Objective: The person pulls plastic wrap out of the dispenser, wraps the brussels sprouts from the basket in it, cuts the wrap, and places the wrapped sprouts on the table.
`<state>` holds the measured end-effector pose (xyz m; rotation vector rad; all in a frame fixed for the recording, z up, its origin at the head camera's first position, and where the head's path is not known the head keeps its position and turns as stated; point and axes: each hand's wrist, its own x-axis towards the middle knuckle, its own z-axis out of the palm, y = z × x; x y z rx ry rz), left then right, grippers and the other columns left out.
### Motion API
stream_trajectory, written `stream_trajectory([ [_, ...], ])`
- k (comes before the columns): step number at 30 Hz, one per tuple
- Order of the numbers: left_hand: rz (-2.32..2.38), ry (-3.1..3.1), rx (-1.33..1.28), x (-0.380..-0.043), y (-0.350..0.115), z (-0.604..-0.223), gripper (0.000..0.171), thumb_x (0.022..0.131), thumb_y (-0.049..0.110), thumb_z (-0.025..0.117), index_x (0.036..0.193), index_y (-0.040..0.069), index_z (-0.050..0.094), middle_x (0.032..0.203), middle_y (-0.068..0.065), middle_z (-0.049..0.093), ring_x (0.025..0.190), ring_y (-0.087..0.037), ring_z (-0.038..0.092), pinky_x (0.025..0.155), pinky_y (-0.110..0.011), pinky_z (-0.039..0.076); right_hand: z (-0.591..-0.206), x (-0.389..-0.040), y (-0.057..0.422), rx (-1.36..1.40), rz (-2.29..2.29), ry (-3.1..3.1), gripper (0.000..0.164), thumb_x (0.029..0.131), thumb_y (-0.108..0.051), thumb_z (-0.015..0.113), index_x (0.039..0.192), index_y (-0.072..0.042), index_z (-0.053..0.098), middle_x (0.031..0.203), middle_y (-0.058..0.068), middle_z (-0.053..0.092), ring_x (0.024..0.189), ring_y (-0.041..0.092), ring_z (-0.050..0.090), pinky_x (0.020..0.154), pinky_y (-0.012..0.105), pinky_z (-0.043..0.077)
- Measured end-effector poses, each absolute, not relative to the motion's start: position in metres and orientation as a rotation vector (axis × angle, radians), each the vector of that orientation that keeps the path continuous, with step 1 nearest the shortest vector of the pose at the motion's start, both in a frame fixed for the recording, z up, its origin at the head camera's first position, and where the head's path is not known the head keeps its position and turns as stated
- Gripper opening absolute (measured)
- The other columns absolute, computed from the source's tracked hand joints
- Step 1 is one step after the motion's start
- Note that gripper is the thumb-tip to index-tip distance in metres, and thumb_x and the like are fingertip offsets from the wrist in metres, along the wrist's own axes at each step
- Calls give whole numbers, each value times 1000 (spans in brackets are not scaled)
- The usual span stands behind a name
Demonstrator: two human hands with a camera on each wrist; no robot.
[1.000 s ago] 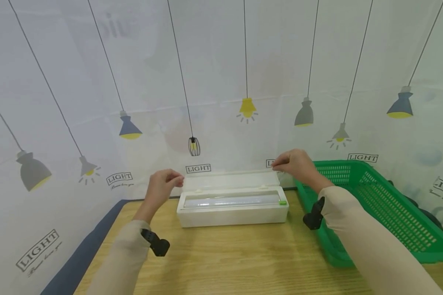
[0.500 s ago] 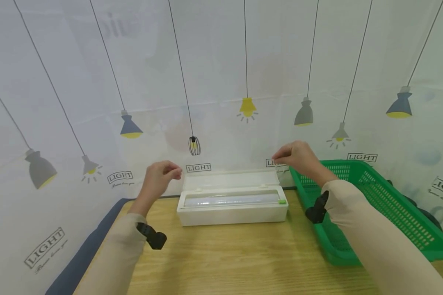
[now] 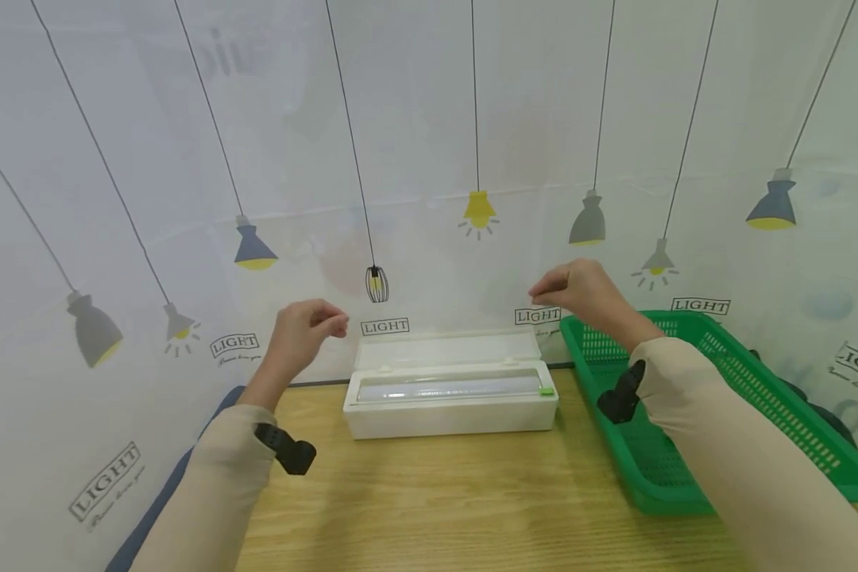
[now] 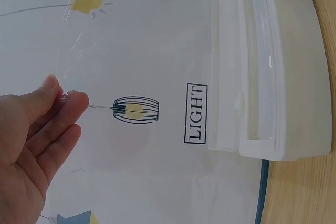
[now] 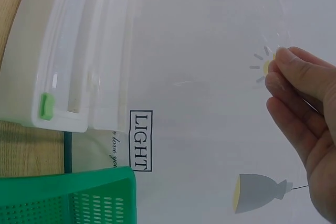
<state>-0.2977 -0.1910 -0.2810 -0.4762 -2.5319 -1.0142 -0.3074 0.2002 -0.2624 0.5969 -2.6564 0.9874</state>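
A white cling film dispenser (image 3: 450,421) stands at the back of the table with its lid (image 3: 450,349) raised. Under its window lies a film roll (image 3: 439,388), and a green slider (image 3: 546,391) sits at the right end. Above the box's left end, my left hand (image 3: 296,338) pinches clear cling film (image 4: 76,43), visible only as glints and creases. My right hand (image 3: 586,295) pinches the film too, above the box's right end. Both hands are in the air, apart from the box. Whether the film still joins the roll is too faint to tell.
A green plastic basket (image 3: 636,469) stands right of the dispenser, under my right forearm. Dark objects (image 3: 822,413) lie partly hidden behind it. A white wall sheet (image 3: 429,159) printed with lamps hangs close behind the wooden table (image 3: 429,500).
Both hands have risen higher above the dispenser, still pinching; the left has also drifted a little to the left. Box, lid and basket have stayed put.
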Motion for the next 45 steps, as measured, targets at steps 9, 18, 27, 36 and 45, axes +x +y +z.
stream_trajectory([
  [9,-984,-2534,-506,-294,-191,-264,16,90,14,58,93,-1,66,82,-11,67,76,-21,66,78,-40,50,-249,-305,202,606,976,-2655,13,82,-10,68,93,-4,72,95,11,68,90,25,61,75,38,51],
  [18,-970,-2508,-499,-293,-191,-254,16,89,15,60,92,1,66,81,-10,68,74,-20,66,75,-38,51,-239,-304,202,592,974,-2597,9,80,-7,70,88,-5,73,91,10,69,85,23,63,72,36,52],
  [27,-1020,-2487,-485,-291,-190,-245,18,89,16,60,94,1,66,82,-11,68,75,-21,65,76,-39,50,-226,-299,202,604,922,-2619,11,82,-9,68,92,-4,72,95,13,68,89,26,62,75,39,50],
  [36,-1037,-2455,-471,-288,-190,-238,16,89,14,60,93,-1,65,84,-13,67,76,-22,65,79,-39,50,-215,-300,200,617,918,-2602,11,82,-6,68,91,-4,72,95,12,68,89,25,63,75,39,51],
  [45,-1045,-2418,-445,-284,-189,-232,18,89,16,60,93,0,65,83,-13,67,76,-23,65,78,-39,49,-206,-299,200,622,885,-2580,10,81,-7,69,90,-4,72,93,11,69,87,23,63,73,36,51],
])
